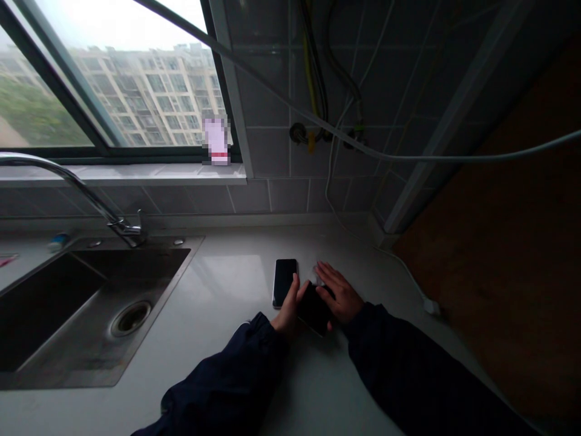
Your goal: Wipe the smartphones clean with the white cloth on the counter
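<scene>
My left hand [290, 309] is wrapped round a dark phone [313, 309], its thumb along the left side and a fingertip showing at the lower right edge. The phone is tilted, screen facing up. Over its right side lies my right hand [342, 295], fingers stretched out together and thumb reaching across the screen. A small pale, see-through piece [316, 275] shows by the right fingertips; what it is and whether it is gripped I cannot make out. A second phone [284, 283], black-faced with a light rim, lies flat on the counter just left of my hands.
To the left is a steel sink [113, 378] with a chrome faucet [86, 184]. Behind the white counter [218, 339] are a tiled wall and a window. A white cable [408, 158] hangs across the view; a thinner cord ends at a white plug [431, 307] on the right.
</scene>
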Tool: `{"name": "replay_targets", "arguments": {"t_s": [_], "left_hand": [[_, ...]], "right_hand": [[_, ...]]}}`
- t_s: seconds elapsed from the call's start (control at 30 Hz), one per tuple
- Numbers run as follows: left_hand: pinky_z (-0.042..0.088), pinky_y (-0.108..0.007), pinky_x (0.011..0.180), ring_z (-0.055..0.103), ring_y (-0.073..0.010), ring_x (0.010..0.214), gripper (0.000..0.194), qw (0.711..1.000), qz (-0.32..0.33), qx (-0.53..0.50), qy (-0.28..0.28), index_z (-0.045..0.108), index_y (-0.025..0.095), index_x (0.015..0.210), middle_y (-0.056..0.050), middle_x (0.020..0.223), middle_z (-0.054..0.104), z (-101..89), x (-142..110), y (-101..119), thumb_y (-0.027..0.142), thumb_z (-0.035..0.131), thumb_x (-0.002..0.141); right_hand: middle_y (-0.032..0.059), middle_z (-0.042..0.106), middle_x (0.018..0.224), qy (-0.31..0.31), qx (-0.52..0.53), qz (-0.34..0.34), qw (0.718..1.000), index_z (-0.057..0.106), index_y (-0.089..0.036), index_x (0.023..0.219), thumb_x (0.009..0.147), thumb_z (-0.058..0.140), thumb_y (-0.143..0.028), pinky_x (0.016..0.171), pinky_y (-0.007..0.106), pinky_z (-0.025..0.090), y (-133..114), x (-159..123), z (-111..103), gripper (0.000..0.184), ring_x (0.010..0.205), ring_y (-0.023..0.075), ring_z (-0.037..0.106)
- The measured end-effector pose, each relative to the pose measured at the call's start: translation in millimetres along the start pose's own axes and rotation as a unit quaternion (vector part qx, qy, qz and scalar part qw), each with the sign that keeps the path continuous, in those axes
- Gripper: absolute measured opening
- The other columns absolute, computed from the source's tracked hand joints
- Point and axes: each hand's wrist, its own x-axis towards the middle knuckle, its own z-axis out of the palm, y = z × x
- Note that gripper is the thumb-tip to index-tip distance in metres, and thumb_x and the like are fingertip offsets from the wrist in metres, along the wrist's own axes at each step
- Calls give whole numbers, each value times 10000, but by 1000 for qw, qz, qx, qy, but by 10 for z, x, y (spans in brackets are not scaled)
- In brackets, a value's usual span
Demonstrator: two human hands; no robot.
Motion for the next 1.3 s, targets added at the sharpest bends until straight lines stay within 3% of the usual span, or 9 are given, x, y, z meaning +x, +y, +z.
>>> {"name": "replay_targets", "arguments": {"t_s": [0.13, 0.33, 0.5, 0.7, 0.83, 0.97, 1.1, 1.2, 1.3], "left_hand": [[542, -450, 913, 728, -342, 1020, 774, 1000, 9, 1, 5, 529, 174, 1496, -190, 1186, 729, -23, 9, -6, 712, 380, 960], [505, -444, 1003, 707, -339, 1111, 840, 996, -3, -79, 27, 572, 41, 1429, -229, 1158, 736, -47, 54, 17, 690, 260, 997], [482, -461, 1036, 694, -355, 1136, 912, 995, -16, -94, 3, 589, 11, 1394, -249, 1134, 737, -135, 77, -8, 752, 290, 957], [537, -450, 939, 725, -342, 1024, 856, 998, -5, -59, -3, 575, 61, 1426, -218, 1093, 743, -119, 54, -14, 735, 328, 960], [582, -424, 750, 726, -282, 765, 776, 999, 5, 12, -39, 533, 161, 1481, -145, 961, 747, -67, 19, -25, 713, 389, 955], [574, -412, 662, 692, -248, 608, 797, 998, 11, 28, -49, 501, 187, 1509, -140, 945, 749, -41, 6, -30, 734, 396, 939], [566, -434, 835, 752, -301, 820, 820, 1000, 11, -21, -9, 546, 108, 1472, -200, 1099, 751, -29, 11, -5, 706, 268, 984], [529, -423, 963, 736, -324, 1028, 870, 997, 2, -70, 18, 585, 21, 1402, -232, 1103, 751, -48, 25, 12, 695, 213, 997], [525, -419, 978, 732, -334, 1052, 940, 996, -30, -81, 35, 607, -33, 1333, -259, 1046, 756, -84, 37, 18, 753, 251, 961]], "right_hand": [[130, 384, 1630, -14, -2, 12, 1000, 433, -210, 1566, 1049, 446, -477, 1226, 608, 318, -12, 0, -19, 581, 1541, 311, 311], [118, 550, 1514, -60, 61, -141, 986, 573, -212, 1469, 1038, 457, -536, 1206, 547, 383, -173, -31, -57, 551, 1464, 297, 458], [118, 614, 1452, -63, 86, -203, 973, 631, -201, 1412, 1022, 495, -550, 1194, 512, 411, -322, -70, -64, 540, 1425, 288, 513], [110, 596, 1472, -2, 43, -138, 990, 601, -221, 1442, 1065, 418, -469, 1177, 559, 424, -158, -17, -28, 487, 1438, 288, 499], [106, 537, 1529, 30, 6, -57, 998, 541, -240, 1494, 1070, 414, -438, 1202, 588, 377, -2, 29, -93, 485, 1478, 289, 440], [109, 473, 1578, 27, -1, -39, 999, 493, -238, 1528, 1063, 417, -462, 1217, 603, 334, 18, 21, -90, 522, 1518, 292, 367], [131, 551, 1512, 2, 27, -110, 994, 577, -204, 1466, 1034, 472, -503, 1209, 576, 367, -98, -16, -42, 536, 1479, 306, 435], [130, 597, 1467, -35, 57, -170, 983, 612, -199, 1433, 1022, 497, -514, 1187, 558, 406, -279, -49, -61, 530, 1439, 309, 492], [134, 611, 1451, -71, 67, -209, 973, 625, -198, 1418, 1000, 550, -513, 1192, 541, 402, -461, -81, -96, 529, 1427, 307, 509]]}}
